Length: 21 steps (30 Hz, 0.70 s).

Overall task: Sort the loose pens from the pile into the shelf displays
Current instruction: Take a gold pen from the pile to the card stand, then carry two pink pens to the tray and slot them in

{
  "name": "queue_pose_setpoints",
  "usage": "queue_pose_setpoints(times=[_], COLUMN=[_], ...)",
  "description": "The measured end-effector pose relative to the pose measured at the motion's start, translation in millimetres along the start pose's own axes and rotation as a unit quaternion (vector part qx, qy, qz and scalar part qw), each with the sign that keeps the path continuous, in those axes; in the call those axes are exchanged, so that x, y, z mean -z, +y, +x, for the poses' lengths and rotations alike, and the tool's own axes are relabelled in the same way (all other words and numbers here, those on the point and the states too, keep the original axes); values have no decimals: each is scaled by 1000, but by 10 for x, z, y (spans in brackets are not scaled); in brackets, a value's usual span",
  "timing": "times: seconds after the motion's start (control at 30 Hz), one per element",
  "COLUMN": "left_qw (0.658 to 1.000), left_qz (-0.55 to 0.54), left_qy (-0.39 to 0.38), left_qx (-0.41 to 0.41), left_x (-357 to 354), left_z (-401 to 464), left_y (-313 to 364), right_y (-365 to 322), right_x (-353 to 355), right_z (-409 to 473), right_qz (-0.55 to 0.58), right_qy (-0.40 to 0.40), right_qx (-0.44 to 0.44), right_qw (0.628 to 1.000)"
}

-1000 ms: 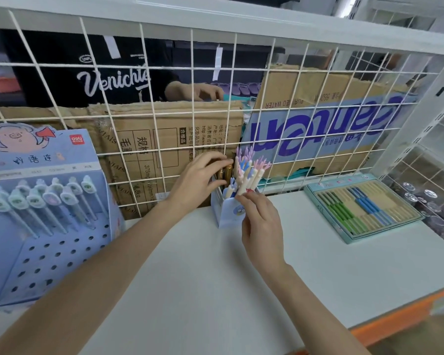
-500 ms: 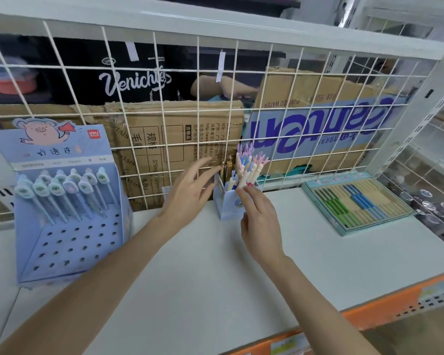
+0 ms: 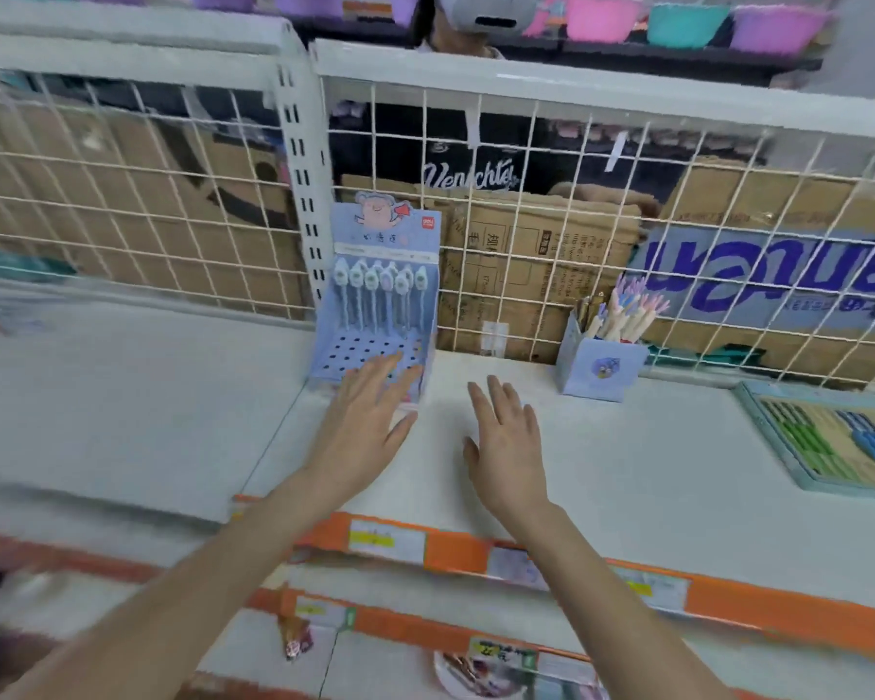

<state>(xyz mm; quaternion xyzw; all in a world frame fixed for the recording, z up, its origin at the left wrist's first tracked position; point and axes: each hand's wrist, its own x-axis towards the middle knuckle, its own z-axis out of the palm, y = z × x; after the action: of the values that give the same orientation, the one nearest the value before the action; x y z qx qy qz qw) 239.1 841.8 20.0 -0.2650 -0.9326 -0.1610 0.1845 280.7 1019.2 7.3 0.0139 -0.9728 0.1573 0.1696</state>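
— Fingers first: what are they doing?

— Both hands are spread flat, fingers straight, holding nothing. The left hand (image 3: pixel 362 426) hovers with its fingertips over the front lip of the blue pegboard display (image 3: pixel 375 346); whether they touch it, I cannot tell. The right hand (image 3: pixel 506 447) is just beside it, palm down above the white shelf (image 3: pixel 652 472).

— And the containers?

— Beyond the left fingertips, the display holds a row of white-capped pens (image 3: pixel 380 290) standing in its back holes; the front holes are bare. Further right of the right hand, a small blue pen cup (image 3: pixel 599 368) holds a bunch of pastel-topped pens (image 3: pixel 627 313). At the far right, a flat tray (image 3: pixel 829 437) carries rows of green, blue and yellow sticks, cut off by the frame edge.

— Anything hard to read?

— Everything is motion-blurred; the print on the display is illegible. A person in a dark shirt (image 3: pixel 476 164) stands behind the wire grid (image 3: pixel 526 245), partly hidden by cardboard boxes (image 3: pixel 541 275).

— The room?

— Shop shelving with orange price strips (image 3: pixel 476 548) along the front edges below the wrists.
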Motion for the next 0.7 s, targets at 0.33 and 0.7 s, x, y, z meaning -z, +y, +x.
queue_pose_setpoints(times=[0.33, 0.7], left_qw=[971, 947], left_qz=[81, 119], left_qy=[-28, -2], left_qx=[221, 297], left_x=[875, 1535], left_z=[-1657, -2455], left_y=[-754, -2231], right_y=[-1473, -3134], right_x=[-358, -882], right_z=[-429, 20], right_qz=[91, 81], right_qy=[-132, -165], right_qx=[156, 250], right_qw=[975, 951])
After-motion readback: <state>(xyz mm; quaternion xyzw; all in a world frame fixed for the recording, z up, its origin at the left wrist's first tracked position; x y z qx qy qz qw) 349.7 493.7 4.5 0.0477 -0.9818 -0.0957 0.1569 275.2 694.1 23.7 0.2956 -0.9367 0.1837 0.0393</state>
